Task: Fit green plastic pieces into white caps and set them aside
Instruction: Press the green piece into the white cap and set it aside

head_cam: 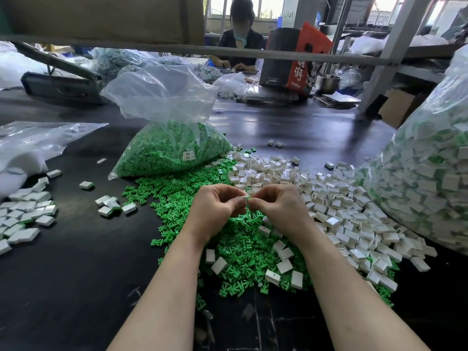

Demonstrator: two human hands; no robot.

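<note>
My left hand (216, 206) pinches a small white cap (244, 197) at its fingertips. My right hand (277, 207) meets it from the right, its fingertips closed on a green plastic piece (248, 196) that touches the cap's end. Both hands hover over a heap of loose green pieces (235, 249). A spread of empty white caps (329, 198) lies to the right. Assembled caps with green showing (25, 214) lie in a pile at the far left.
A clear bag of green pieces (172, 153) stands behind the heap. A large bag of assembled caps (430, 178) fills the right side. Crumpled plastic (30, 143) lies at the left. Another person (240, 39) works across the dark table (76, 274).
</note>
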